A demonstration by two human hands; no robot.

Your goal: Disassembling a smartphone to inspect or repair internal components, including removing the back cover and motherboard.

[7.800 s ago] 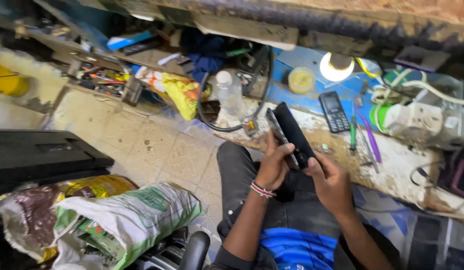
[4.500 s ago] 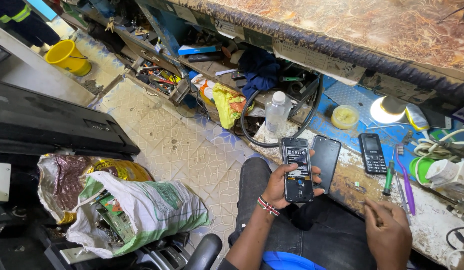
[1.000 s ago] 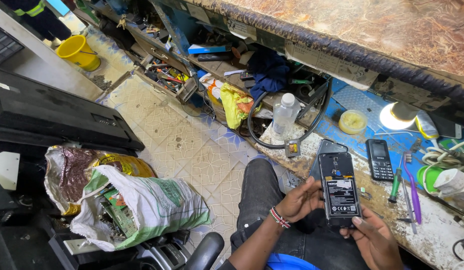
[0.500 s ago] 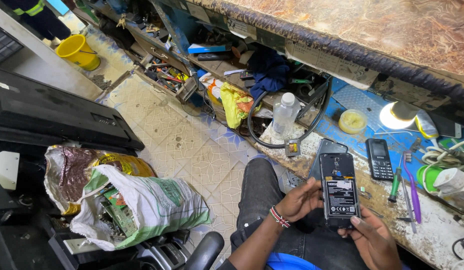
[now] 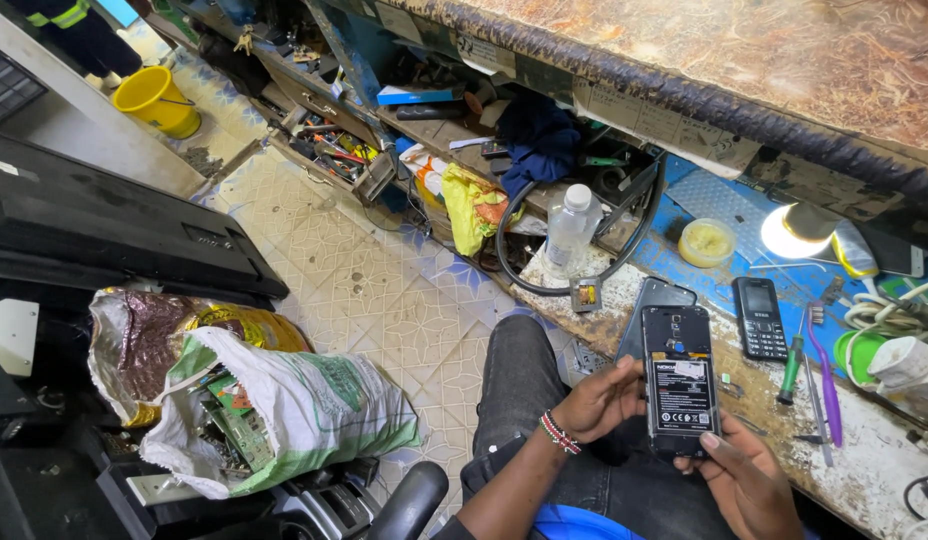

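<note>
Over the lap, at the bench edge: opened phone point(image 5: 679, 382) sits upright in both hands, back cover off, battery with its label facing up. Left hand point(image 5: 604, 400) clasps its left edge; right hand point(image 5: 744, 480) supports the bottom, thumb on the lower right corner. Both are gripping it, neither one free.

Change vs 1 s ago: practically none. Phone position matches, and only the right thumb has shifted slightly at the base. 4.5 s ago only the left hand held it, the right hanging free over the bench; now it is a 2-handed hold. Judging by that, the handling has settled into inspection of the exposed back rather than repositioning.

Just behind the phone, a dark back cover point(image 5: 652, 300) lies on the bench. Right of it: 1 small keypad phone point(image 5: 760, 318), a green screwdriver point(image 5: 792, 368), a purple tool point(image 5: 824, 385). Further out: clear plastic bottle point(image 5: 568, 228), lit lamp point(image 5: 799, 230), yellow tub point(image 5: 706, 243). On the floor to the left, white sack point(image 5: 284, 410) of circuit boards.
</note>
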